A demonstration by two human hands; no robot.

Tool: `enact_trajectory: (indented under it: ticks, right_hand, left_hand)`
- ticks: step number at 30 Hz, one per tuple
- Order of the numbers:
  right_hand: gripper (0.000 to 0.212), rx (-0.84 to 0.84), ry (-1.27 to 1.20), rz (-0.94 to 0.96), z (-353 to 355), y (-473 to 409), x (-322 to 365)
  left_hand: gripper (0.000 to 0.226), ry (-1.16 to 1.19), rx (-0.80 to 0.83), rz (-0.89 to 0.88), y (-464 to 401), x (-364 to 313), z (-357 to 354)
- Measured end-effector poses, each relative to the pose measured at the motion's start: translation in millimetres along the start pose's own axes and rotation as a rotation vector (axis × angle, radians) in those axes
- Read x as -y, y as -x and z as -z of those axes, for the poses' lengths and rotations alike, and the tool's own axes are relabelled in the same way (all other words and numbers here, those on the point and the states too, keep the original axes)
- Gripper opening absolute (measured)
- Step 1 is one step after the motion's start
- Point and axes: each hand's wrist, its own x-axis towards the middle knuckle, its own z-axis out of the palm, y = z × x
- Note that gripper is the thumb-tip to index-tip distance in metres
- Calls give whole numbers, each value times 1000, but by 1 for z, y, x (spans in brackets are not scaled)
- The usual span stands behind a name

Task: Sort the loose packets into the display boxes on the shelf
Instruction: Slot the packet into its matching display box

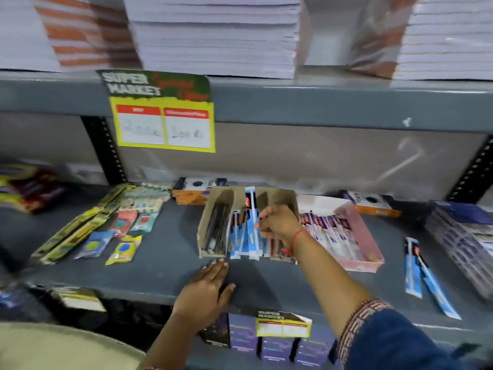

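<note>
Right fingers pinching blue packet over brown box; left hand flat, empty at 6 o'clock; could snag divider, topple.

Blue packets stand in the brown display box; 2 loose packets lie right.

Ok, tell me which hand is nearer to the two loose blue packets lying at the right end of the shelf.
Right. The right hand is at the cardboard display box, well left of the loose blue packets. The left hand rests flat on the shelf's front edge, farther left.
</note>
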Motion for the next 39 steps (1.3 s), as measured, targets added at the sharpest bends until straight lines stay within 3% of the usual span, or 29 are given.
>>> enact_trajectory:
  ticks: [3,6,10,18,26,32,39]
  right_hand:
    - [33,-132,357,27,-28,-20,6]
    - [18,-209,621,45,-49,-32,6]
    - [35,-187,730,-8,-65,-50,-4]
    - [36,-197,881,0,-74,-64,-13]
    - [30,-326,1017,238,-47,-38,0]
    - [25,-633,805,295,29,-9,6]
    - [25,-886,602,130,142,26,-35]
  left_hand:
    - [47,-39,-5,5,2,10,4]
    - [41,15,-88,-18,3,11,-1]
    - [46,13,-124,-27,2,11,1]
    - [47,49,-53,-17,3,12,5]
    - [47,24,-44,44,3,5,6]
    - [59,-6,67,8,-2,-39,-10]
    - [56,-13,82,-384,-20,-121,-34]
